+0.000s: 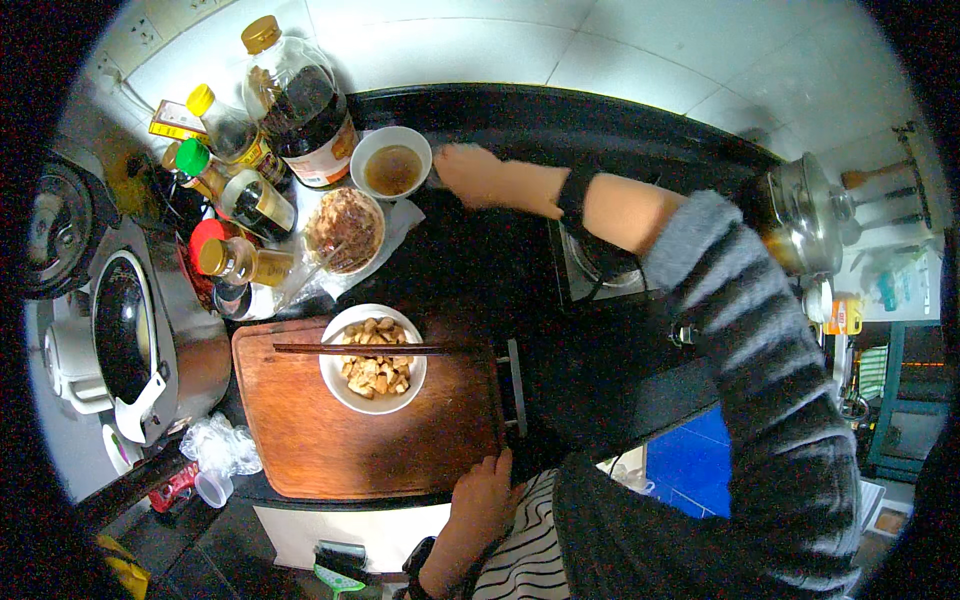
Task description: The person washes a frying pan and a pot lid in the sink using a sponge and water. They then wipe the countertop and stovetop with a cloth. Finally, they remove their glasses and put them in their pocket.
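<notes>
My right hand (pixel 469 177) reaches across the counter from the right, beside the rim of a white bowl (pixel 391 162) with brown liquid in it. Its fingers are blurred and partly hidden, so I cannot tell whether they grip anything. At the near right corner of a wooden cutting board (pixel 290 440) rests my left hand (pixel 484 497), fingers stretched out, holding nothing. On the board stands a white bowl (pixel 372 404) of light brown chunks. A pair of dark chopsticks (pixel 310 349) lies across its rim. Behind it, another bowl (pixel 344 231) holds reddish-brown, meat-like food.
Several sauce bottles (pixel 265 205) crowd the back left, beside a large dark bottle (pixel 300 110). An open rice cooker (pixel 165 330) stands left of the board. At right are a stove burner (pixel 605 262) and a glass-lidded pot (pixel 805 215). Crumpled clear plastic (pixel 220 445) lies near the front left.
</notes>
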Tool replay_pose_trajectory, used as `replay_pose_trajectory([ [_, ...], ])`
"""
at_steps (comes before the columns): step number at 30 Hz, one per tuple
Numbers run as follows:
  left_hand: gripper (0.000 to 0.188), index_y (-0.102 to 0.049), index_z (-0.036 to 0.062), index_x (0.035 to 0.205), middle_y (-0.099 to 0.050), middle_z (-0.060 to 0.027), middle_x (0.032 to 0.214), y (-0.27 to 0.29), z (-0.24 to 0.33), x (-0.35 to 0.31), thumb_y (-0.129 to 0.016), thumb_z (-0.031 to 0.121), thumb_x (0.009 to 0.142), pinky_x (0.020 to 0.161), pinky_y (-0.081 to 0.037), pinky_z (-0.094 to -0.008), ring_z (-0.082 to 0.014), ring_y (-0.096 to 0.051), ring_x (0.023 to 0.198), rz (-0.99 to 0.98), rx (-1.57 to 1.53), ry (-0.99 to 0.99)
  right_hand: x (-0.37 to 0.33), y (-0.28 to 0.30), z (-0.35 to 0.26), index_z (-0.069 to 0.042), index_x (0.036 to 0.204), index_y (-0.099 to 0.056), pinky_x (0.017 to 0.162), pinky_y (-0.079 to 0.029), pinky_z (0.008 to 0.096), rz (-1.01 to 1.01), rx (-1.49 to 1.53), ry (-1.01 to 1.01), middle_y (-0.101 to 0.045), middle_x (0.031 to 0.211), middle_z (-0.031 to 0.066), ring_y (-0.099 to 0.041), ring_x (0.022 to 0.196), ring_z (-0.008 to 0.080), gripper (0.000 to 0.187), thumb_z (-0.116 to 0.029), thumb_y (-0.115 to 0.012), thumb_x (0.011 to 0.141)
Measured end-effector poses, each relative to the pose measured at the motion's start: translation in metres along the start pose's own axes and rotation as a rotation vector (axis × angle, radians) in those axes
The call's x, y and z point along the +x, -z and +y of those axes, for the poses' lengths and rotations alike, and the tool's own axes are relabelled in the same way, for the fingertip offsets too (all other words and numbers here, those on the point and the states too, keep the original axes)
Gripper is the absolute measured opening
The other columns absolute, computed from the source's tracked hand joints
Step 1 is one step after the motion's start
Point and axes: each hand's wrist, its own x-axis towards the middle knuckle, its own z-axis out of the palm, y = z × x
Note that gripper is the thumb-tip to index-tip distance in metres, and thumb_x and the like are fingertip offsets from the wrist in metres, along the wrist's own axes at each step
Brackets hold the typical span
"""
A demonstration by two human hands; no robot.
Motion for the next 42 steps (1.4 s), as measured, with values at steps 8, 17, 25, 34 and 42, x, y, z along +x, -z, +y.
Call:
replay_pose_trajectory([
  [8,0.055,-0.041,-0.0014,0.124,-0.055,-0.0189,0.101,0.005,0.002,0.001,-0.057,0.031,0.082,0.074,-0.049,-0.0412,-0.0338,-0.056,0.091,0.040,-0.022,-0.027,-0.002,0.014,0.018,0.000,0.130,-0.034,0.084,-0.049,0.0420,-0.365,-0.221,0.115,-0.031,0.132,0.0260,-0.052,0.106,0.0388,0.076,-0.010,-0.070,0.064],
  [17,0.055,-0.042,-0.0032,0.122,-0.055,-0.0210,0.099,0.010,0.016,0.001,-0.059,0.028,0.080,0.073,-0.048,-0.0412,-0.0348,-0.057,0.089,0.020,-0.037,0.018,0.022,-0.003,0.149,-0.005,0.134,-0.030,0.093,-0.037,0.0475,-0.519,0.051,-0.081,-0.038,0.129,0.0219,-0.041,0.116,0.0371,0.059,-0.019,-0.045,0.079],
  [25,0.054,-0.043,-0.0032,0.122,-0.055,-0.0202,0.096,0.010,0.031,0.012,-0.060,0.027,0.080,0.072,-0.049,-0.0409,-0.0351,-0.057,0.086,0.039,-0.037,-0.032,-0.065,0.034,0.186,-0.012,0.139,-0.026,0.099,-0.028,0.0518,-0.634,0.294,-0.586,-0.027,0.140,0.0172,-0.027,0.128,0.0343,0.067,-0.044,-0.043,0.082],
  [34,0.053,-0.043,-0.0033,0.122,-0.055,-0.0189,0.096,0.002,0.046,0.024,-0.059,0.028,0.081,0.069,-0.049,-0.0413,-0.0334,-0.057,0.084,0.014,0.006,-0.044,-0.164,0.014,0.255,-0.011,0.076,-0.068,0.059,-0.046,0.0363,-0.139,0.166,-0.890,-0.065,0.073,0.0070,-0.059,0.064,0.0204,0.035,-0.044,-0.066,0.065],
  [42,0.055,-0.042,-0.0036,0.123,-0.055,-0.0205,0.101,-0.006,0.050,0.029,-0.058,0.030,0.082,0.071,-0.050,-0.0419,-0.0352,-0.058,0.087,-0.012,-0.042,-0.046,-0.187,-0.028,0.310,-0.012,0.068,-0.061,0.041,-0.035,0.0298,-0.217,0.761,-0.777,-0.053,0.056,-0.0006,-0.046,0.046,0.0139,0.018,-0.030,-0.062,0.068],
])
